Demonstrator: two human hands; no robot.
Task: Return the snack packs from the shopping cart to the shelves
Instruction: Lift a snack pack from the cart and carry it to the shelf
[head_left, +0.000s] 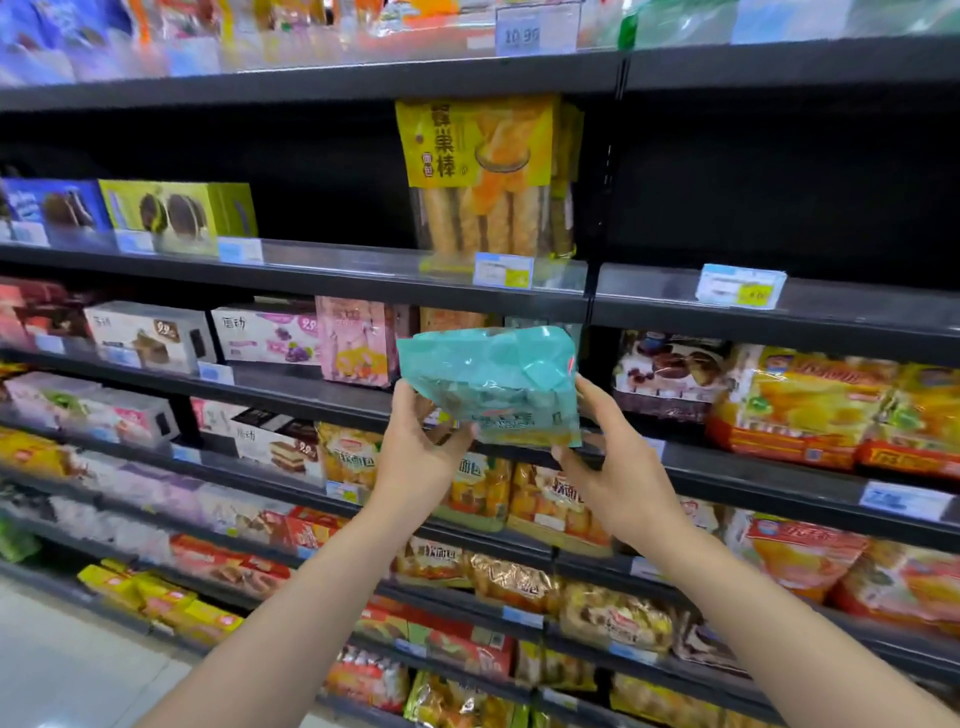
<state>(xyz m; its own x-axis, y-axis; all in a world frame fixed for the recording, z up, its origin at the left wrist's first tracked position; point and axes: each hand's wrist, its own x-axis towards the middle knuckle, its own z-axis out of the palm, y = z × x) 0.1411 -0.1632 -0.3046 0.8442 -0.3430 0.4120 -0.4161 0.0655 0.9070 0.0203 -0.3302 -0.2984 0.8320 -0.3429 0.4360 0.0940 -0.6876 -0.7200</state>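
A teal snack pack (493, 382) is held up in front of the third shelf (291, 392), beside pink packs (353, 343). My left hand (421, 447) grips its lower left corner. My right hand (608, 467) holds its lower right edge with thumb and fingers. The pack's lower end reaches the shelf's front edge. The shopping cart is out of view.
Black shelves run across the view, stocked with boxed cakes (150, 335) at left and orange bread bags (810, 405) at right. A tall yellow bread-stick pack (488, 176) stands on the shelf above, with dark gaps on either side. Pale floor (62, 670) lies lower left.
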